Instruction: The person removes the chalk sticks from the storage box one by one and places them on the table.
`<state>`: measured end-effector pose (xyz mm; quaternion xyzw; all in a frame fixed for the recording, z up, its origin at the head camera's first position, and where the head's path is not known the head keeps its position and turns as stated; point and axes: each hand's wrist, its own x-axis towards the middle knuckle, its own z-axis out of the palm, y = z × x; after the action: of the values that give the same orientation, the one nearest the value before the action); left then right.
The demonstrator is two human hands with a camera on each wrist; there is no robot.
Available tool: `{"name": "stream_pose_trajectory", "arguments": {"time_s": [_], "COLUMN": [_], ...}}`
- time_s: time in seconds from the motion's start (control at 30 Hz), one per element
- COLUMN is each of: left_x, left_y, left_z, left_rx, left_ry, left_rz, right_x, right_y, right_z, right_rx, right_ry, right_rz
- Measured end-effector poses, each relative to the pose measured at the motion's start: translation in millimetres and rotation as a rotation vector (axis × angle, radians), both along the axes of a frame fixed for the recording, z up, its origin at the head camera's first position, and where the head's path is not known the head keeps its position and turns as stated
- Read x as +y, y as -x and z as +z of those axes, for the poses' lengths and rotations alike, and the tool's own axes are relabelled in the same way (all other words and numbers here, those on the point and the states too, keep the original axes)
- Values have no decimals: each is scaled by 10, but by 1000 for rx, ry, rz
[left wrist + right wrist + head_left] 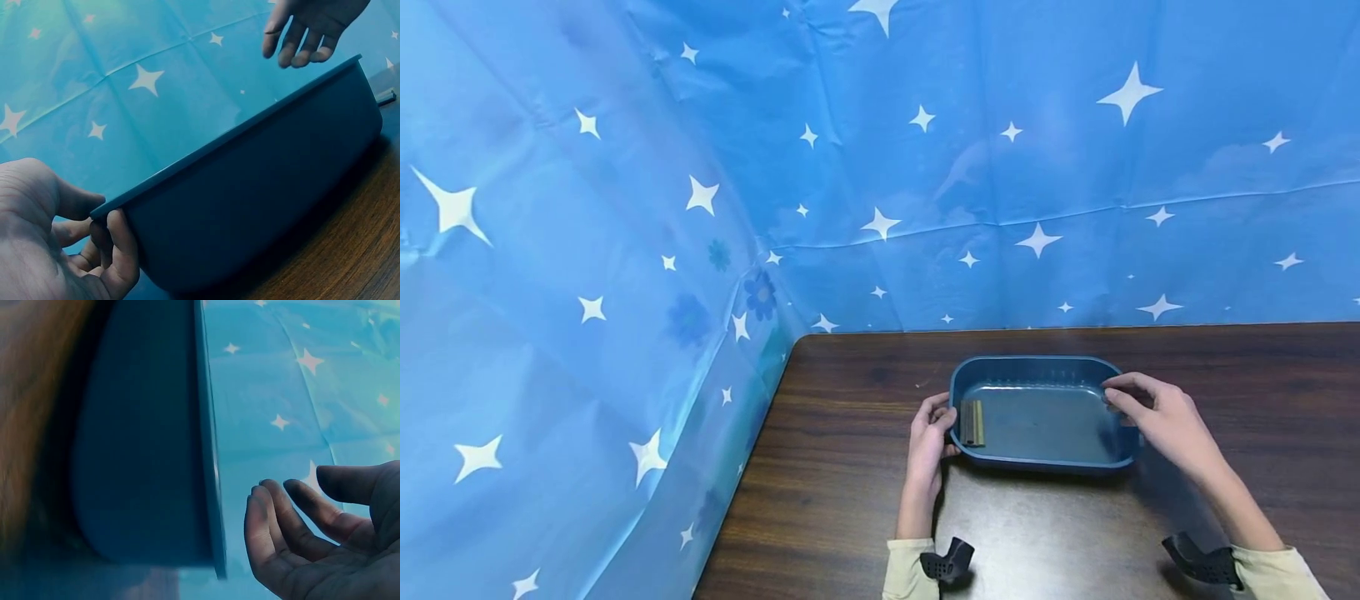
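Both pale cream sleeves [910,570] bear angled, black, perforated wrist mounts [943,566].

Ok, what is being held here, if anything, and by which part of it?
The blue tub: the left hand grips its rim at the left end. The right hand holds nothing.

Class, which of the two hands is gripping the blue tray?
The left hand pinches the blue tray at one end; the right hand, by the opposite end, holds nothing.
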<state>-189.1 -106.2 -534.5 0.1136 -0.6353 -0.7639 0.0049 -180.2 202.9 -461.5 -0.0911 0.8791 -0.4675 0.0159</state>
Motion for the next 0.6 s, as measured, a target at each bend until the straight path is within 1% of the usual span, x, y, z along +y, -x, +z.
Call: {"name": "stream_pose_trajectory", "arguments": {"time_s": [0.23, 0.47, 0.6], "left_x": [1, 8, 12], "left_y": [-13, -19, -18], "left_z": [17, 7, 15], "left_rx": [7, 13, 12], "left_ry": [-9, -9, -9], "left_rz": [1, 7, 9], "right_x": [-262, -565, -698], "right_y": [0, -19, -22], "right_z": [-58, -80, -80], "right_rx": [0, -50, -71], "right_ry": [47, 101, 115], "right_rz": [59, 95, 112]}}
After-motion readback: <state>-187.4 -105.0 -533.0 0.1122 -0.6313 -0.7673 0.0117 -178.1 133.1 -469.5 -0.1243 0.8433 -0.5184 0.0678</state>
